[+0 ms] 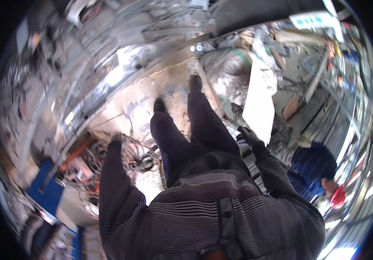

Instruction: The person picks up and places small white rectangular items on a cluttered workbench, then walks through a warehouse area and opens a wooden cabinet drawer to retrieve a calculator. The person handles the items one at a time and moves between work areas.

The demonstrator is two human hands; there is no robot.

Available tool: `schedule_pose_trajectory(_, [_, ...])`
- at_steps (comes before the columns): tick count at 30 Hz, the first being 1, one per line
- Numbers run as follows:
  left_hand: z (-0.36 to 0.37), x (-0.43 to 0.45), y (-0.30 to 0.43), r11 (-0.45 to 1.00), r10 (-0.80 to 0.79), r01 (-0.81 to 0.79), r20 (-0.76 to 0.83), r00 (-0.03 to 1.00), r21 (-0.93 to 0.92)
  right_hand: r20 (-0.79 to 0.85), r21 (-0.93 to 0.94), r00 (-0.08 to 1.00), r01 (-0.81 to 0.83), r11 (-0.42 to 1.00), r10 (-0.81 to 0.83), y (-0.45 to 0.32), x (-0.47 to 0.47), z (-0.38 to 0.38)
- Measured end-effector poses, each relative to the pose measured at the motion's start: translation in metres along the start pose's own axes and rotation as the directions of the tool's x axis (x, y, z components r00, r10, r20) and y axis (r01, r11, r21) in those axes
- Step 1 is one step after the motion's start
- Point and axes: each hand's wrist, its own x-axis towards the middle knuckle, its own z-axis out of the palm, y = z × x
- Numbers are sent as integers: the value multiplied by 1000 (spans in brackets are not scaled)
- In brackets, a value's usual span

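Note:
My right hand [250, 136], in a dark glove, hangs beside my thigh with its fingers apart and nothing seen in it. A long white panel or sheet [259, 100] lies just beyond it. My left hand [116, 140] is a dark, blurred shape at the end of the sleeve, above tangled cables and hoses [141, 152]; its fingers cannot be made out. Both my feet, in dark shoes, are on a worn brown board or floor sheet [134, 94]. A small metal block with holes [192, 66] lies at the toe of my right shoe.
A person in blue with a red cap or helmet [316, 169] is close by on the right. Large bundled sacks [227, 65] lie ahead of my right foot. Long metal profiles [329, 110] are piled at the right. A blue panel [45, 182] stands at the lower left.

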Motion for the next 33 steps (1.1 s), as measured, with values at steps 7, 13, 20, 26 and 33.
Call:
schedule_pose_trajectory(7, [-55,-64,16,918,-20,116,248,968,-380,-54,403,995,-50,914,79,104,-49,18])
schedule_pose_trajectory(13, [-164,-90,87,826,-27,179,280,960,-535,50,710,976,-185,680,213,216,-62,73])
schedule_pose_trajectory(20, [-276,-102,220,845,-32,229,381,924,-484,79,818,953,-229,527,291,257,-72,143])
schedule_pose_trajectory(26, [-308,-11,322,922,296,-364,370,881,129,-422,889,899,384,249,121,249,-79,171])
schedule_pose_trajectory(33, [-301,4,616,652,346,-629,572,743,423,21,663,943,235,-711,331,228,-121,293])
